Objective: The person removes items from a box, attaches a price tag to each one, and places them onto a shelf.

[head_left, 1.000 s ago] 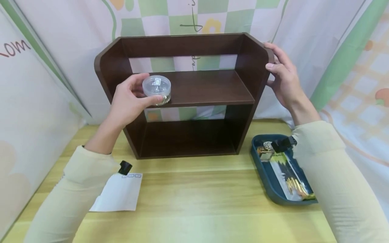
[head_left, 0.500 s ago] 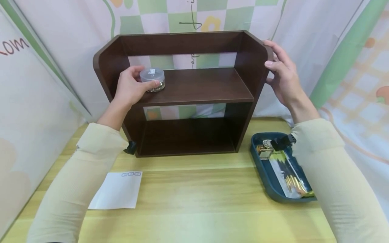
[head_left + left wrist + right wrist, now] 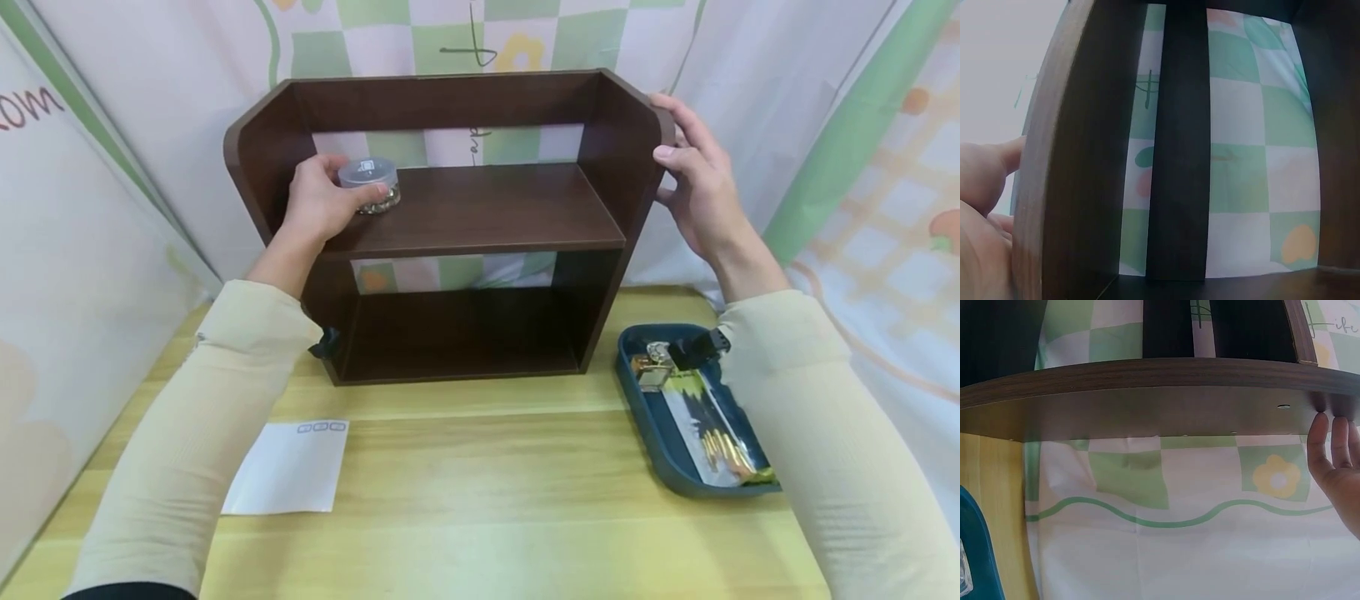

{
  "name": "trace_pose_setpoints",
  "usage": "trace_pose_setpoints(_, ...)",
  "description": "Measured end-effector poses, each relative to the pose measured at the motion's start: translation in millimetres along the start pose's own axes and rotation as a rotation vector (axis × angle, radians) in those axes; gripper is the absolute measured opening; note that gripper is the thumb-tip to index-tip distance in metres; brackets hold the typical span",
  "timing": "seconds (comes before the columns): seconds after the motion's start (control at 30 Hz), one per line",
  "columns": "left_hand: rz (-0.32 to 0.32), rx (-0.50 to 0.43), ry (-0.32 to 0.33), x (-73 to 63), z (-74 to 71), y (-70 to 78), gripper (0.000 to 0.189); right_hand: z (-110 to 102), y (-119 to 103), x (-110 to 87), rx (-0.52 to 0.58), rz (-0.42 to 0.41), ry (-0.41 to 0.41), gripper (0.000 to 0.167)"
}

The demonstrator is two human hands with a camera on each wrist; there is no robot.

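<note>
Head view: shelf (image 3: pixel 495 204) stands where it stood a second ago, tray (image 3: pixel 663 425) beside it to the right and paper (image 3: pixel 292 471) in front to the left, both unmoved; right hand (image 3: pixel 701 179) still touches the shelf's right side, fingers fairly straight; left hand (image 3: pixel 321 200) has reached farther in, thumb and fingers gripping jar (image 3: pixel 369 185); jar, upright, has gone from the upper board's front edge to farther back at its left end
</note>
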State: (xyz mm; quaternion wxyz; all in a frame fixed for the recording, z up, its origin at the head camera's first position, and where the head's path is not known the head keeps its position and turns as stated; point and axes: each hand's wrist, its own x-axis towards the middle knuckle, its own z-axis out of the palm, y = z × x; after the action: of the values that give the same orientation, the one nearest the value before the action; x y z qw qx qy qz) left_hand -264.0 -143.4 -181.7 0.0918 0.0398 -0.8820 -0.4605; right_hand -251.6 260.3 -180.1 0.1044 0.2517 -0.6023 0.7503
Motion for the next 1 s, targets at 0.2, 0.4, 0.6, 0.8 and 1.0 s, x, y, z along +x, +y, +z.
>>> trace_pose_setpoints(0.2,0.005,0.038,-0.002,-2.1,-0.1,1.3,0.085,1.6,-1.2,0.1,-0.017,-0.003,-0.004,0.046)
trace_pose_setpoints(0.4,0.099,0.094,0.041,-19.5,-0.4,2.1,0.100,3.0,-1.6,-1.2,-0.036,-0.004,-0.013,0.045)
trace_pose_setpoints(0.6,0.236,0.087,0.127,-55.2,4.7,6.0,0.097,2.6,-5.0,-1.4,-0.053,-0.017,-0.019,0.045)
trace_pose_setpoints(0.8,0.371,0.063,0.188,-79.6,23.1,-4.5,0.090,1.3,-7.1,-2.3,-0.043,-0.003,-0.018,0.045)
trace_pose_setpoints(1.0,0.567,-0.026,0.266,-100.9,48.3,-16.8,0.083,-1.9,-13.0,-5.2,-0.017,0.049,-0.003,0.046)
